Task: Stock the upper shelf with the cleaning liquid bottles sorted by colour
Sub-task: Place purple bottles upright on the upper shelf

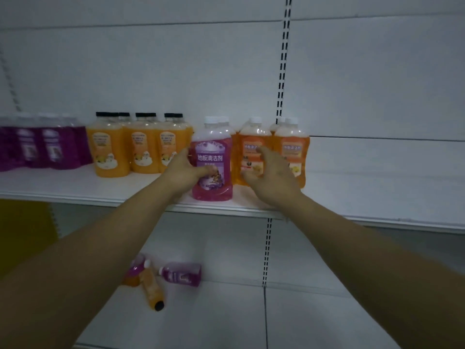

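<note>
Pink bottle upright at upper shelf front edge, orange bottles just behind. Left hand wrapped round its left side, thumb across label. Right hand just beside, fingers loosely spread, holding nothing.

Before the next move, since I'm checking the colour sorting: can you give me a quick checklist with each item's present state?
1. Left hand grips the pink bottle: ok.
2. Pink bottle upright on the upper shelf: ok.
3. Right hand free: ok, fingers relaxed in front of the orange white-capped bottles.
4. Colour grouping: not ok, pink bottle stands between yellow black-capped bottles and the orange ones.
5. Stock all shelved: not ok, bottles on the lower shelf lie on their sides.
6. Back rows straight: cannot tell.
</note>
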